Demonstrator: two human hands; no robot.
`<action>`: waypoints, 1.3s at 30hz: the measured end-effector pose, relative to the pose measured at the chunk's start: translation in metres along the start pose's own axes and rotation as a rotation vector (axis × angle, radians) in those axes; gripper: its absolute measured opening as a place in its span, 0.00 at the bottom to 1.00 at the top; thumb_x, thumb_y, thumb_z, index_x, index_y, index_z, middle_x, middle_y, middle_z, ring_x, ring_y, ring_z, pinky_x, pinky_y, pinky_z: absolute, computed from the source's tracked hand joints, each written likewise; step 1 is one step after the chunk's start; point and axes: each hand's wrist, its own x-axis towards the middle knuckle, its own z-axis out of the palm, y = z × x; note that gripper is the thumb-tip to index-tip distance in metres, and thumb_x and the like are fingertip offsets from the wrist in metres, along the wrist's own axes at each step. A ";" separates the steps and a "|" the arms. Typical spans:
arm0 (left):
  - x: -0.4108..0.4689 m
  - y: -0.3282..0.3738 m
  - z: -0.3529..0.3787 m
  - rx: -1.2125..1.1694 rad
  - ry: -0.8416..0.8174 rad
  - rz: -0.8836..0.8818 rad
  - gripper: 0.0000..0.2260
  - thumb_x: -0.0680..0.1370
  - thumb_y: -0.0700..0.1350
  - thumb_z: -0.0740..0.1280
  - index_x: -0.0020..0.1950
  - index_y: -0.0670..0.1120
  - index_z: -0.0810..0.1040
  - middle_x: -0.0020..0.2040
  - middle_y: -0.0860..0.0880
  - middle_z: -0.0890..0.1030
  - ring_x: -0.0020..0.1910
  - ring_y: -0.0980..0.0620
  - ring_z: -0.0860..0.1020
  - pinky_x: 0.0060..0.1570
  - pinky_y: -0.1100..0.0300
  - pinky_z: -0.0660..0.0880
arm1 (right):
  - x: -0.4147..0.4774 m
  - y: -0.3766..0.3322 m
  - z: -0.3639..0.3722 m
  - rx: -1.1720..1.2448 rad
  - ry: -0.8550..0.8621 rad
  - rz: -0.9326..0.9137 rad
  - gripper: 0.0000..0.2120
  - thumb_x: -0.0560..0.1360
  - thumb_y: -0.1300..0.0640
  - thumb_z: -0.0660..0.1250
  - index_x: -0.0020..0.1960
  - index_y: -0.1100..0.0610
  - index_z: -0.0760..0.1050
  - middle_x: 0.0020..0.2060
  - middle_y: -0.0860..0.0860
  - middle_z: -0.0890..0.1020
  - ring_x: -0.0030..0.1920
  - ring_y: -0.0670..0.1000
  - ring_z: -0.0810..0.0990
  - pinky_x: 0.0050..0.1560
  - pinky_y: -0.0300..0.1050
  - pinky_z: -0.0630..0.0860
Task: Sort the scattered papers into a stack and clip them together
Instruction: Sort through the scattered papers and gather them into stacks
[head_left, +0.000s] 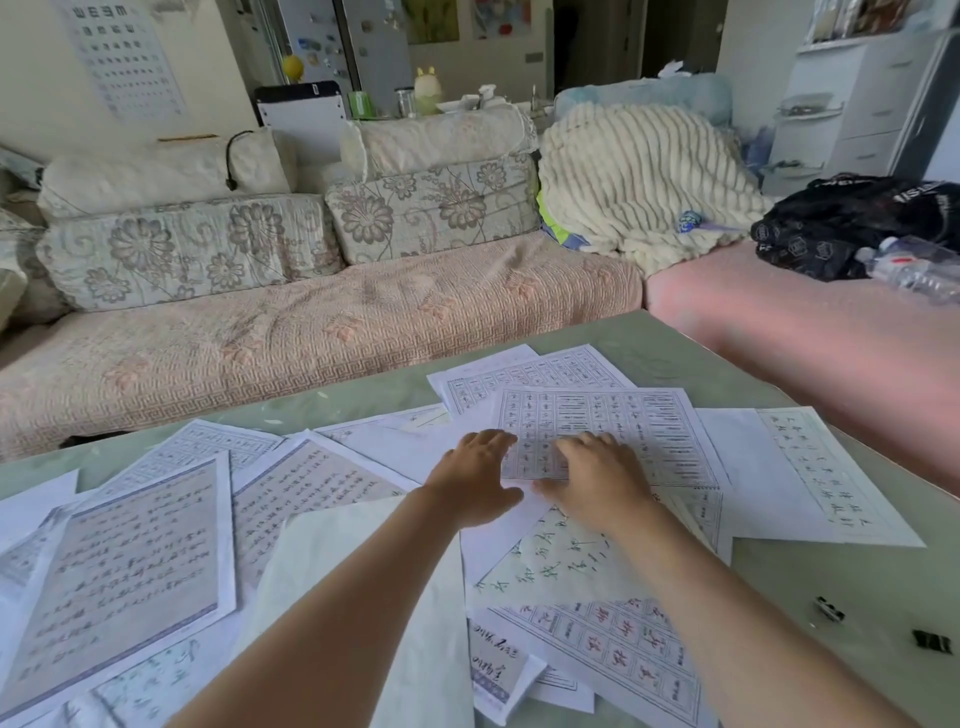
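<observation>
Head view, the only one we have, and both hands are out over the middle of the desk (675, 353). The papers (130, 561) lie scattered from the lower left right across to the right edge, overlapping at all angles, with nothing stacked yet. Left hand (475, 483) and right hand (597, 480) sit side by side, almost touching, on the near left part of a grid sheet (639, 421) at centre frame.

The left's fingers (493, 441) look straight and close together, flat on the paper. The right's fingers (582, 447) are a little bent, tips down on the same sheet, and clamped on nothing as far as the blur lets me tell.

That sheet lies beyond the fingertips, up and to the right, its long axis running across the frame and dipping toward the right. The right hand is nearer its middle, the left nearer its left edge. My read: the gathering is at its very start, and this sheet wants sliding back toward the person, over the sheets under the wrists. More sheets lie under and beside it, so it may drag neighbours along.

The clips (932, 642), two small dark ones, sit at lower right on bare desk, well apart from the hands, on the right hand's side. Behind are a sofa (260, 353), a cream blanket (639, 176), a black bag (831, 223) and a bottle (914, 270) at upper right, none of them in the way.
</observation>
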 end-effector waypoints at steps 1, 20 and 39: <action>0.000 0.000 0.002 0.016 0.007 0.020 0.31 0.76 0.52 0.66 0.76 0.52 0.60 0.76 0.53 0.63 0.74 0.50 0.60 0.69 0.50 0.64 | -0.001 0.000 -0.002 0.004 0.017 -0.033 0.28 0.74 0.32 0.61 0.64 0.51 0.74 0.57 0.50 0.81 0.59 0.55 0.77 0.59 0.53 0.73; -0.071 -0.023 -0.042 0.096 0.739 0.035 0.10 0.69 0.39 0.73 0.44 0.54 0.86 0.37 0.55 0.84 0.35 0.49 0.82 0.27 0.61 0.75 | -0.035 -0.080 -0.060 0.989 -0.127 0.563 0.26 0.77 0.34 0.58 0.48 0.57 0.77 0.41 0.53 0.86 0.35 0.56 0.85 0.35 0.47 0.80; -0.209 -0.104 -0.042 -0.633 0.282 -0.603 0.32 0.75 0.52 0.72 0.74 0.46 0.62 0.68 0.42 0.72 0.61 0.42 0.75 0.54 0.51 0.77 | -0.097 -0.147 -0.058 1.073 -0.441 0.305 0.12 0.73 0.65 0.73 0.56 0.57 0.82 0.50 0.50 0.87 0.50 0.51 0.85 0.48 0.44 0.79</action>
